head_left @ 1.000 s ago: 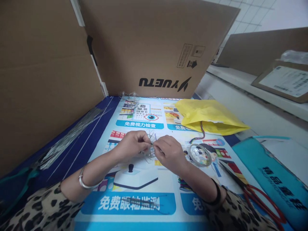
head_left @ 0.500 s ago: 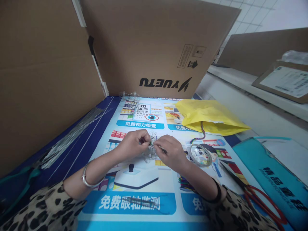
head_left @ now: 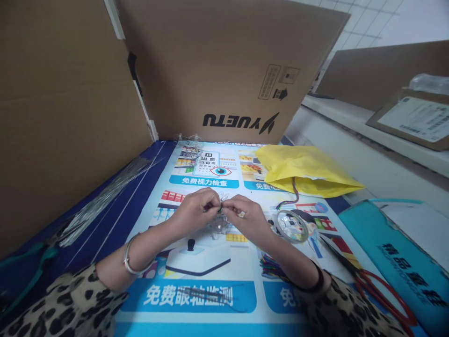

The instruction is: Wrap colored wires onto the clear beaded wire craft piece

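L hand (head_left: pixel 192 210): pinches wire (head_left: pixel 219 227)
R hand (head_left: pixel 248 214): ditto, just beside L
Wire: prob. light, springy — bends easily; hold at dark ctr.

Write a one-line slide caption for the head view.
Left hand and right hand pinch a wiry piece over a printed sheet, yellow pouch beyond.

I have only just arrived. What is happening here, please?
A person's left hand and right hand are close together, pinching at a wire piece above a printed sheet. The detail between them is too small to tell. A yellow bag, a clear ring and red-handled scissors lie on the right.
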{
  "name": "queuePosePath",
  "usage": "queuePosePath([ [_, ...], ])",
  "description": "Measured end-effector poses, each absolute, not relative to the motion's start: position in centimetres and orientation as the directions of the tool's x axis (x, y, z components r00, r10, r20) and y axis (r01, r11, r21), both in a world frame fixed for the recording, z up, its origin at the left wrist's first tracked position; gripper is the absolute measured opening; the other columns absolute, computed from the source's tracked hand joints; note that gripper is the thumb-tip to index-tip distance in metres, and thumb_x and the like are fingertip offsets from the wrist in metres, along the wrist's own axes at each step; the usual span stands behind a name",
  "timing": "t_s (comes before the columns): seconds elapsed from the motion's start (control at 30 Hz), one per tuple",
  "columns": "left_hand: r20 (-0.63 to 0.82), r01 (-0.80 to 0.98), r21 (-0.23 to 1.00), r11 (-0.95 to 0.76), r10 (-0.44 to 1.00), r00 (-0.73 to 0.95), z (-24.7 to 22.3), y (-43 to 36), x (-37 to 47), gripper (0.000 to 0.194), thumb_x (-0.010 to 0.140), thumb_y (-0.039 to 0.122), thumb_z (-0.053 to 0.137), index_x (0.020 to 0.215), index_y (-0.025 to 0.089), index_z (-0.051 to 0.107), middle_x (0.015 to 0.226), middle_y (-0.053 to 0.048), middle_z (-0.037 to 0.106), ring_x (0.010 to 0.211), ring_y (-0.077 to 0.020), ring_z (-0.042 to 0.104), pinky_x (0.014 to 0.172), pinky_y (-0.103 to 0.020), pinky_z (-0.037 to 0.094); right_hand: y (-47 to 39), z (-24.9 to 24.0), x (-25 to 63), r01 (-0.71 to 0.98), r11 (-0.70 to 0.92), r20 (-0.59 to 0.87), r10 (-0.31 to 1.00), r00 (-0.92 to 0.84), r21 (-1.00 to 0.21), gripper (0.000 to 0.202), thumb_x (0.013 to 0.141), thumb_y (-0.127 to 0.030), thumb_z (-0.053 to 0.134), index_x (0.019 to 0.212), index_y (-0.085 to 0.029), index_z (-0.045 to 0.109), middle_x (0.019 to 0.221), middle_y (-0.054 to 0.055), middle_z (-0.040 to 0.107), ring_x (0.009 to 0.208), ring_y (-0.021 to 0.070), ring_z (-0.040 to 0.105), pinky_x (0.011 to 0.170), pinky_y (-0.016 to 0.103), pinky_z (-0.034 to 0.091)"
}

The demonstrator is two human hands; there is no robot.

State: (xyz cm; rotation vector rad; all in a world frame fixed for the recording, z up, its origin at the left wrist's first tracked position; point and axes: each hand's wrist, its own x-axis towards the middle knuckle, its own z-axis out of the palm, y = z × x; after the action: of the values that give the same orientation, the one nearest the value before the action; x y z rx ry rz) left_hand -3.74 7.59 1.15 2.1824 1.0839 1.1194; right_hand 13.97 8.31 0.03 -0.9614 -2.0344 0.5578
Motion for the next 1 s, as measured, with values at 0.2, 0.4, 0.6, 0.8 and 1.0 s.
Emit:
queuePosePath([
  [0.2,0.465,0.452,0.672,-0.586,0.810,0.359,1.4,7.5,-3.6,0.017,0.074,0.004,0.051,0.063,0.017,0.048,0.073,-0.001,0.060,0.070,-0.0120,0.055,0.065,-0.024,0.043,8.2,0.3,13.8,0.417,0.604,0.465,0.793,-0.393,-0.679,0.014,0.074,-0.009,0.056,0.070,-0.019,0.065,0.064,0.000,0.060,0.060,0.0122,0.055,0.057,0.023,0.045],
  [0.4,0.445,0.441,0.685,-0.580,0.812,0.377,1.4,7.6,-3.8,0.015,0.073,0.004,0.052,0.065,0.017,0.051,0.073,-0.001,0.061,0.069,-0.0117,0.055,0.064,-0.025,0.043,8.1,0.6,13.9,0.429,0.595,0.473,0.802,-0.364,-0.679,0.015,0.072,-0.008,0.054,0.071,-0.019,0.064,0.066,0.000,0.060,0.062,0.0127,0.056,0.057,0.023,0.044],
  [0.6,0.400,0.510,0.654,-0.558,0.828,0.393,1.7,7.9,-4.4,0.016,0.076,0.004,0.048,0.068,0.017,0.052,0.077,-0.002,0.062,0.074,-0.0137,0.056,0.069,-0.027,0.044,7.9,1.0,14.4,0.446,0.636,0.510,0.771,-0.381,-0.629,0.016,0.066,-0.005,0.051,0.067,-0.019,0.060,0.064,0.000,0.057,0.061,0.0129,0.053,0.058,0.024,0.042],
  [0.8,0.344,0.695,0.520,-0.498,0.866,0.363,1.8,8.1,-4.7,0.016,0.076,0.005,0.046,0.072,0.019,0.051,0.077,-0.001,0.065,0.079,-0.0180,0.059,0.076,-0.033,0.042,7.9,0.8,14.8,0.481,0.727,0.522,0.687,-0.505,-0.491,0.016,0.063,-0.004,0.047,0.061,-0.019,0.054,0.061,0.000,0.054,0.061,0.0138,0.050,0.058,0.025,0.040],
  [1.0,0.276,0.738,0.486,-0.468,0.883,0.379,2.3,7.9,-4.5,0.017,0.075,0.004,0.044,0.071,0.018,0.053,0.075,0.000,0.065,0.076,-0.0186,0.059,0.075,-0.033,0.040,8.4,0.8,15.3,0.495,0.747,0.514,0.665,-0.542,-0.444,0.014,0.067,-0.006,0.049,0.064,-0.018,0.056,0.064,0.002,0.057,0.065,0.0150,0.052,0.063,0.026,0.041],
])
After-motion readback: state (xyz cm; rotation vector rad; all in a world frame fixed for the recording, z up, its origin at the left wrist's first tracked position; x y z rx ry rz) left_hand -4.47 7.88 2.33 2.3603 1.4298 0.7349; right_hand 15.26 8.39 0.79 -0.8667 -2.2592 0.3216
